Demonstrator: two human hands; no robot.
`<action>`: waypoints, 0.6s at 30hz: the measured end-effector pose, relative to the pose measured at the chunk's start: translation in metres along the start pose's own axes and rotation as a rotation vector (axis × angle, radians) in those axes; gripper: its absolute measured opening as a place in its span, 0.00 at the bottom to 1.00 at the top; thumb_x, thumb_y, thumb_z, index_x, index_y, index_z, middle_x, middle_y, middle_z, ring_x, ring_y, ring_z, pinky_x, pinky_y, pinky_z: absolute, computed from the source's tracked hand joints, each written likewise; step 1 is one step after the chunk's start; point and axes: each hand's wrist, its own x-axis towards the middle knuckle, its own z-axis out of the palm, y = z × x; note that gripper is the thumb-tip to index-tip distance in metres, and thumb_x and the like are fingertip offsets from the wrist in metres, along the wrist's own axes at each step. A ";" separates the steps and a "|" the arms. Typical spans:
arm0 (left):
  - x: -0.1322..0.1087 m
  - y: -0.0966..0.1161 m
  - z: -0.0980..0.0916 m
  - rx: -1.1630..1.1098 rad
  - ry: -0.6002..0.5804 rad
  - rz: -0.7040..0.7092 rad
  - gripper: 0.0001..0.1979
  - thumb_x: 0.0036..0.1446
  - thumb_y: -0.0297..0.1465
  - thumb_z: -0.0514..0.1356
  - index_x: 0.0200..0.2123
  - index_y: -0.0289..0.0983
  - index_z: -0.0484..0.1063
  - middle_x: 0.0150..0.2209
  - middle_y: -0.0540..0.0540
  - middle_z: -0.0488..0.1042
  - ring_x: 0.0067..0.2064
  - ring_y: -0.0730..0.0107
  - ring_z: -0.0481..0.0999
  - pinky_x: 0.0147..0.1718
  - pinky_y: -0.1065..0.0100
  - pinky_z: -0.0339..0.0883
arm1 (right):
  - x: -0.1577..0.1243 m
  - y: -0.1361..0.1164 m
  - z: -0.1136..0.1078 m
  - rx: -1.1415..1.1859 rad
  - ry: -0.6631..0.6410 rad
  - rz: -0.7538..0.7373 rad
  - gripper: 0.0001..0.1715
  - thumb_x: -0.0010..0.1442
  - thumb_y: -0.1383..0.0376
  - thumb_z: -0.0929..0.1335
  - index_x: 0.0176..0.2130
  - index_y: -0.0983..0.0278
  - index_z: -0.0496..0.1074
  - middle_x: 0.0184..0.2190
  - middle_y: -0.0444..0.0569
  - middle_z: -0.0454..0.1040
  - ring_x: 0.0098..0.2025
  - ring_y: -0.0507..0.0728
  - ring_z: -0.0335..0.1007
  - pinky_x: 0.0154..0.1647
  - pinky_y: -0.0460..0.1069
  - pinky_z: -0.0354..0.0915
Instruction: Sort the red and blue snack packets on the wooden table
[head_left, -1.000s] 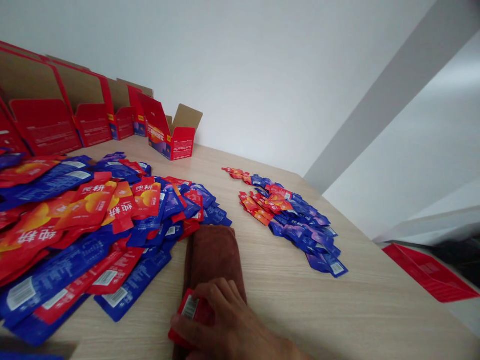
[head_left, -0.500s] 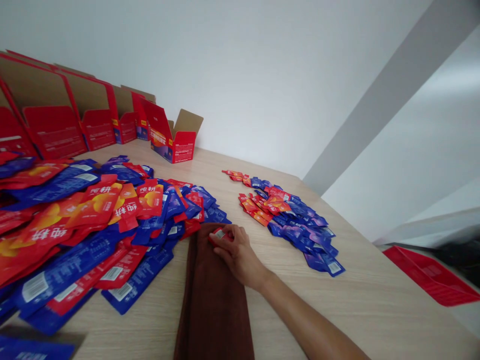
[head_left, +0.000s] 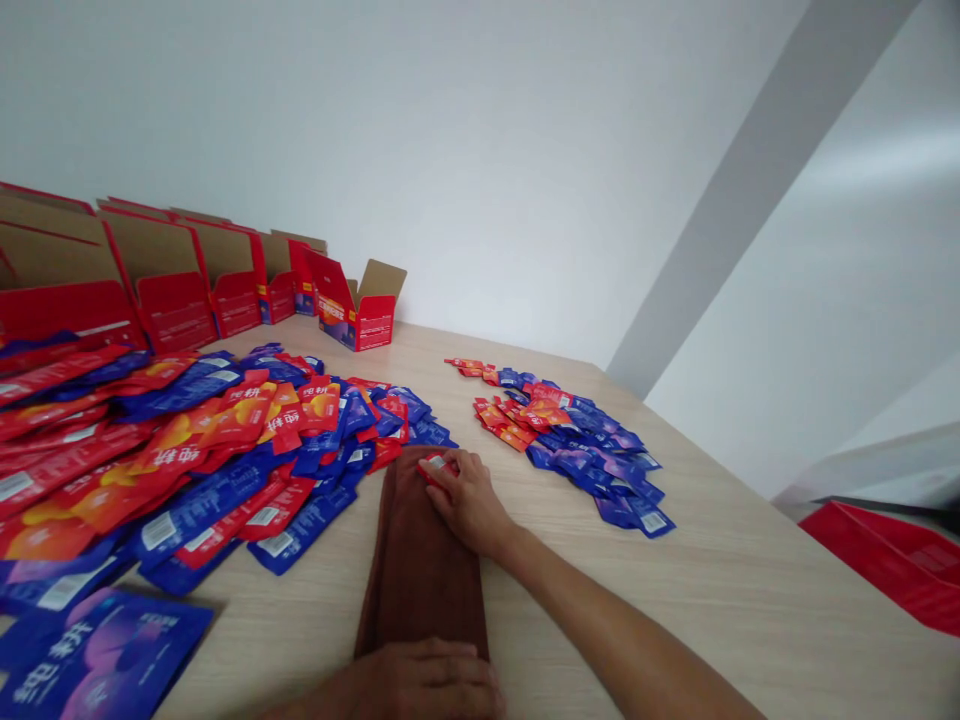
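The table (head_left: 697, 590) was pale wood-grain laminate, smooth and matt. The brown cloth (head_left: 420, 560) looked soft and napped. The red and blue sachets (head_left: 225, 450) were glossy foil-like plastic. The boxes (head_left: 187, 285) were printed cardboard, raw brown inside.

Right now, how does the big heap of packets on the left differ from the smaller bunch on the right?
The left heap is far larger and sprawls to the picture's left edge; the right bunch is a narrow strip. The left heap reaches the brown cloth at its far end, while the right bunch lies apart from it on bare table. Open red boxes stand behind the left heap, none behind the right bunch. Both mix red and blue packets.
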 end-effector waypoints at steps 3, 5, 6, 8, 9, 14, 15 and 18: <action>0.012 0.009 -0.009 0.075 0.043 0.011 0.14 0.85 0.32 0.55 0.59 0.32 0.79 0.52 0.46 0.90 0.58 0.70 0.89 0.79 0.72 0.58 | -0.001 -0.001 -0.007 -0.035 -0.026 -0.025 0.28 0.79 0.64 0.72 0.74 0.53 0.76 0.65 0.61 0.74 0.63 0.69 0.71 0.65 0.65 0.72; 0.017 0.013 -0.017 0.131 0.040 0.005 0.12 0.85 0.33 0.57 0.57 0.34 0.79 0.52 0.48 0.90 0.59 0.71 0.88 0.78 0.74 0.58 | -0.003 -0.001 -0.012 -0.058 -0.056 -0.044 0.29 0.79 0.64 0.72 0.74 0.54 0.75 0.64 0.61 0.75 0.61 0.68 0.72 0.64 0.64 0.72; 0.016 0.013 -0.020 0.145 0.029 0.006 0.10 0.84 0.33 0.59 0.56 0.35 0.79 0.53 0.49 0.90 0.60 0.72 0.88 0.77 0.75 0.60 | -0.004 -0.001 -0.014 -0.069 -0.071 -0.050 0.29 0.78 0.64 0.72 0.74 0.55 0.74 0.64 0.61 0.75 0.61 0.68 0.72 0.65 0.63 0.72; 0.012 0.012 -0.024 0.111 -0.063 -0.015 0.12 0.81 0.36 0.65 0.59 0.36 0.77 0.58 0.48 0.89 0.63 0.69 0.87 0.75 0.73 0.66 | -0.007 -0.001 -0.018 -0.089 -0.093 -0.051 0.30 0.79 0.64 0.72 0.75 0.55 0.72 0.65 0.62 0.75 0.61 0.68 0.72 0.65 0.63 0.72; 0.007 0.011 -0.025 0.060 -0.132 -0.031 0.18 0.79 0.38 0.66 0.63 0.35 0.75 0.62 0.45 0.87 0.66 0.65 0.85 0.74 0.69 0.69 | -0.008 -0.001 -0.019 -0.098 -0.099 -0.046 0.30 0.79 0.64 0.71 0.76 0.56 0.72 0.65 0.62 0.74 0.62 0.68 0.72 0.65 0.62 0.72; -0.008 0.009 -0.018 0.022 -0.156 -0.077 0.22 0.78 0.39 0.65 0.68 0.35 0.74 0.66 0.43 0.84 0.69 0.60 0.83 0.74 0.62 0.72 | -0.015 -0.004 -0.023 -0.139 -0.102 -0.001 0.30 0.80 0.62 0.70 0.76 0.62 0.71 0.61 0.65 0.77 0.60 0.69 0.74 0.64 0.63 0.73; -0.007 0.009 -0.016 0.057 -0.150 -0.074 0.21 0.78 0.38 0.65 0.68 0.36 0.74 0.66 0.44 0.85 0.69 0.61 0.83 0.74 0.62 0.73 | -0.017 -0.005 -0.023 -0.146 -0.098 0.008 0.30 0.80 0.62 0.70 0.76 0.63 0.71 0.60 0.65 0.78 0.59 0.69 0.75 0.64 0.63 0.73; 0.004 0.014 -0.016 0.172 -0.066 -0.043 0.14 0.80 0.36 0.64 0.62 0.37 0.76 0.61 0.47 0.87 0.63 0.64 0.87 0.71 0.66 0.74 | -0.019 -0.006 -0.020 -0.157 -0.081 0.028 0.30 0.81 0.61 0.70 0.76 0.64 0.71 0.60 0.65 0.78 0.59 0.69 0.75 0.64 0.63 0.74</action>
